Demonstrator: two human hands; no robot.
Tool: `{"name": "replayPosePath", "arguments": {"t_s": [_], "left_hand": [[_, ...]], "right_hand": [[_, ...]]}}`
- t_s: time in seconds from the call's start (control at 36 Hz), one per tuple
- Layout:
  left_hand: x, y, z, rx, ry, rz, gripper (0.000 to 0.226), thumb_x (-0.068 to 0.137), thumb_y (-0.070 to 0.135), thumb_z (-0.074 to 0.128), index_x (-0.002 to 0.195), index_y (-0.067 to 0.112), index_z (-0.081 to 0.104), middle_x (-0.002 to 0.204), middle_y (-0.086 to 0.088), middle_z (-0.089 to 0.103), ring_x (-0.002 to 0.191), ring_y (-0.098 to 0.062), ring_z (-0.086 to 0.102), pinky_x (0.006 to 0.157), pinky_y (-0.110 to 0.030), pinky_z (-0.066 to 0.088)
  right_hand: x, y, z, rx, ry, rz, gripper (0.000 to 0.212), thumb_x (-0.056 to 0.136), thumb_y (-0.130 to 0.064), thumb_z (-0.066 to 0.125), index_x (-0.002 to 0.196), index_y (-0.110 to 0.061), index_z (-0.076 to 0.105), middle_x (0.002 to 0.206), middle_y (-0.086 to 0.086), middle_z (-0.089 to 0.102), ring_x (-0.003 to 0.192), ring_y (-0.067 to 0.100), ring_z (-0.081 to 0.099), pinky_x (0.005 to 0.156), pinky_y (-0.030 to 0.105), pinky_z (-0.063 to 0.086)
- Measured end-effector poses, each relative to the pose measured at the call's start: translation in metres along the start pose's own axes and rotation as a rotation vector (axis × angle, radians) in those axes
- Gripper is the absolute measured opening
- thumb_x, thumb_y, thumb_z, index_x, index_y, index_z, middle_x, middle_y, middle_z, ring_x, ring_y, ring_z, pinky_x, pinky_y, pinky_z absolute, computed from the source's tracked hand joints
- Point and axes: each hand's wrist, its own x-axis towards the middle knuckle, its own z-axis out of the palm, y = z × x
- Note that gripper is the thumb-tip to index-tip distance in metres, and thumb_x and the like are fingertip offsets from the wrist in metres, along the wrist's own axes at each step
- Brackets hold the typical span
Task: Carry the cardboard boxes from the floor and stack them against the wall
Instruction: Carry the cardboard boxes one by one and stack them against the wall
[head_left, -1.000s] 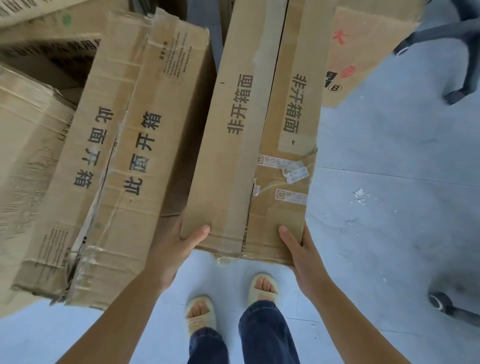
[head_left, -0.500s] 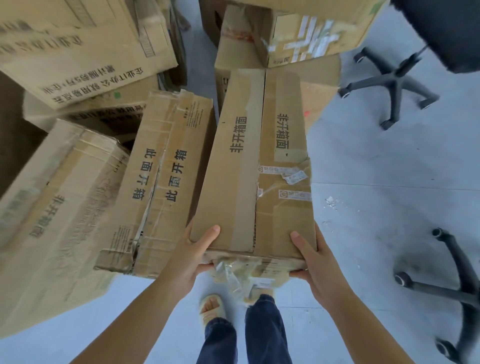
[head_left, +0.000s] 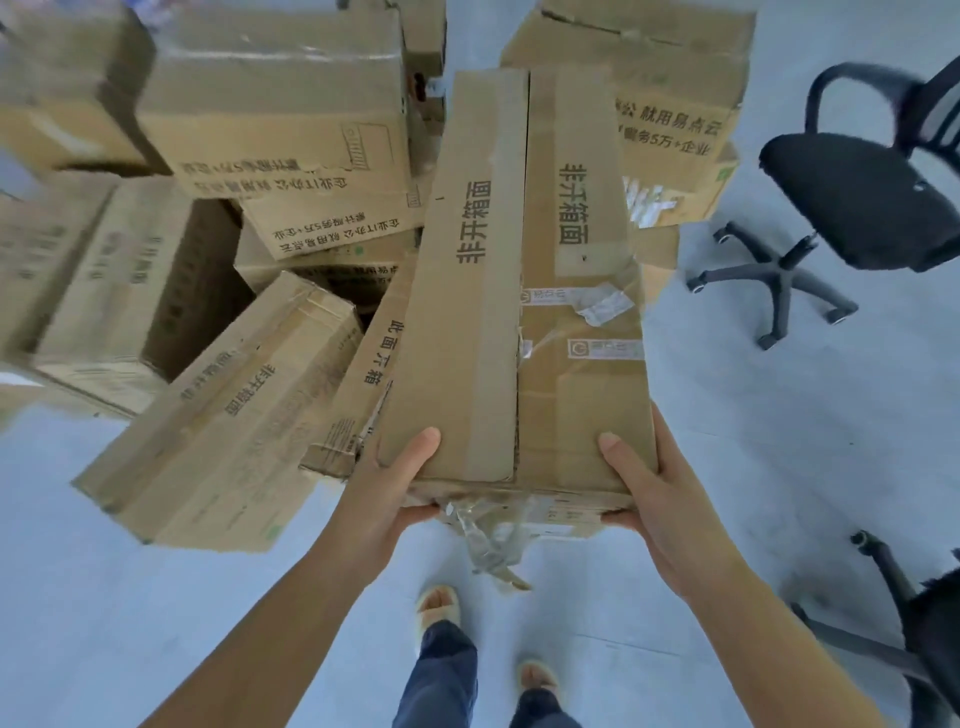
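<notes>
I hold a long taped cardboard box (head_left: 519, 322) lengthwise in front of me, lifted off the floor. My left hand (head_left: 389, 483) grips its near left corner, thumb on top and fingers underneath. My right hand (head_left: 644, 493) grips the near right corner the same way. Loose clear tape hangs from the box's near end. A pile of several other cardboard boxes (head_left: 270, 119) lies ahead and to the left, some tilted, one long box (head_left: 223, 421) lying diagonally on the floor.
A black office chair (head_left: 862, 197) stands on its wheeled base at the right. Part of a second chair's base (head_left: 893, 582) shows at the lower right. The floor (head_left: 779, 441) is pale grey. My feet in sandals are below the box.
The box has come up higher and closer to me, its near end now raised over my feet. The view has tipped up, showing more of the pile and the chair.
</notes>
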Motion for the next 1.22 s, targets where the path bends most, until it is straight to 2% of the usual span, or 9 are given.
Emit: {"name": "replayPosePath", "arguments": {"t_s": [0.14,0.28,0.42,0.56,0.69,0.83,0.97,1.06,1.22], "left_hand": [[-0.060,-0.011,-0.001,-0.088,0.134,0.125,0.062,0.073,0.035,0.078,0.129,0.034,0.051,0.120,0.007,0.066,0.103,-0.012,0.066,0.087,-0.046,0.054],[-0.121,-0.030,-0.008,-0.144,0.243,0.235,0.055,0.072,0.041,0.075,0.122,0.039,0.052,0.113,0.011,0.068,0.107,-0.013,0.063,0.091,-0.050,0.052],[-0.181,-0.055,-0.037,-0.192,0.354,0.292,0.075,0.060,0.055,0.073,0.130,0.038,0.050,0.119,0.012,0.066,0.112,-0.013,0.062,0.090,-0.049,0.053],[-0.244,-0.093,-0.070,-0.262,0.495,0.316,0.059,0.071,0.053,0.068,0.127,0.041,0.052,0.118,0.015,0.066,0.109,-0.009,0.063,0.091,-0.046,0.053],[-0.311,-0.139,-0.112,-0.391,0.683,0.308,0.053,0.071,0.052,0.068,0.121,0.041,0.056,0.114,0.014,0.068,0.106,-0.011,0.064,0.089,-0.047,0.054],[-0.387,-0.193,-0.162,-0.520,0.858,0.301,0.064,0.058,0.058,0.072,0.119,0.042,0.057,0.112,0.014,0.068,0.104,-0.011,0.065,0.087,-0.047,0.055],[-0.473,-0.252,-0.219,-0.648,1.035,0.298,0.068,0.052,0.057,0.072,0.117,0.041,0.058,0.106,0.013,0.069,0.099,-0.014,0.065,0.086,-0.048,0.056],[-0.521,-0.286,-0.250,-0.724,1.130,0.298,0.065,0.052,0.057,0.072,0.113,0.039,0.060,0.105,0.010,0.070,0.096,-0.018,0.064,0.085,-0.051,0.056],[-0.601,-0.340,-0.293,-0.869,1.315,0.312,0.058,0.062,0.050,0.072,0.117,0.040,0.059,0.105,0.012,0.071,0.103,-0.015,0.064,0.085,-0.051,0.055]], "right_hand": [[-0.030,-0.019,-0.003,-0.044,-0.168,-0.095,0.043,0.095,-0.025,0.053,0.127,-0.053,0.043,0.102,-0.029,0.067,0.092,0.000,0.067,0.065,0.020,0.054],[-0.064,-0.030,0.002,-0.091,-0.312,-0.145,0.041,0.094,-0.023,0.055,0.115,-0.057,0.044,0.096,-0.030,0.068,0.087,-0.002,0.067,0.058,0.013,0.050],[-0.098,-0.025,0.028,-0.165,-0.466,-0.167,0.045,0.093,-0.027,0.056,0.127,-0.055,0.043,0.105,-0.027,0.067,0.096,0.002,0.067,0.070,0.022,0.054],[-0.135,-0.006,0.070,-0.248,-0.651,-0.157,0.044,0.095,-0.022,0.055,0.129,-0.049,0.045,0.110,-0.022,0.068,0.099,0.002,0.066,0.077,0.030,0.056],[-0.182,0.025,0.126,-0.376,-0.833,-0.135,0.048,0.093,-0.028,0.058,0.134,-0.047,0.044,0.111,-0.024,0.067,0.104,0.004,0.064,0.094,0.044,0.051],[-0.249,0.067,0.191,-0.509,-1.011,-0.107,0.044,0.093,-0.032,0.056,0.130,-0.053,0.042,0.102,-0.036,0.063,0.101,-0.006,0.060,0.089,0.046,0.051],[-0.338,0.127,0.259,-0.614,-1.153,-0.040,0.059,0.086,-0.045,0.064,0.137,-0.053,0.036,0.119,-0.026,0.060,0.112,0.005,0.056,0.087,0.049,0.050],[-0.390,0.163,0.299,-0.667,-1.253,-0.014,0.060,0.073,-0.051,0.061,0.130,-0.056,0.041,0.113,-0.029,0.063,0.110,0.005,0.058,0.081,0.045,0.050],[-0.481,0.218,0.365,-0.757,-1.443,-0.024,0.043,0.091,-0.037,0.059,0.129,-0.051,0.043,0.115,-0.021,0.064,0.108,0.008,0.059,0.082,0.047,0.051]]}}
